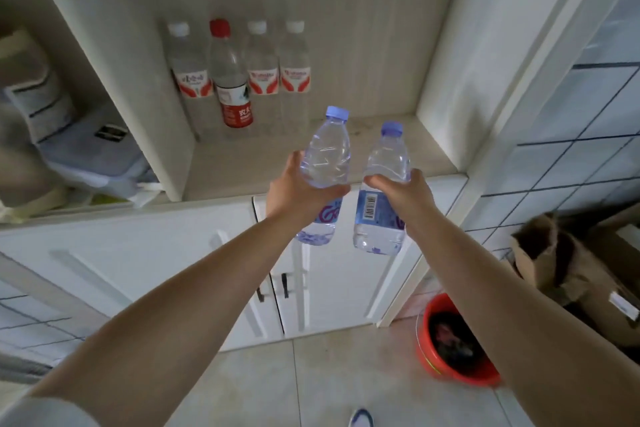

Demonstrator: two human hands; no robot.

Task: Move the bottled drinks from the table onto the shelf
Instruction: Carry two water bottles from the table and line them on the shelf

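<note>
hands (298,191) outstretched, each gripping a bottle (327,156).

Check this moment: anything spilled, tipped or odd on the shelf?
Nothing stands out. Four bottles stand upright in a row at the shelf back; left hand and right hand each hold a capped blue-capped bottle.

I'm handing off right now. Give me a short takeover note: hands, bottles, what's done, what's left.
Left hand: gripping a blue-capped bottle, held in the air in front of the shelf.
Right hand: gripping a second blue-capped bottle, also in the air.
Done: four bottles stand at the back left of the shelf, three white-capped and one red-capped.
Left: set both held bottles on the bare shelf area to the right of that row. The table is out of view, so I cannot tell whether more remain there.
</note>
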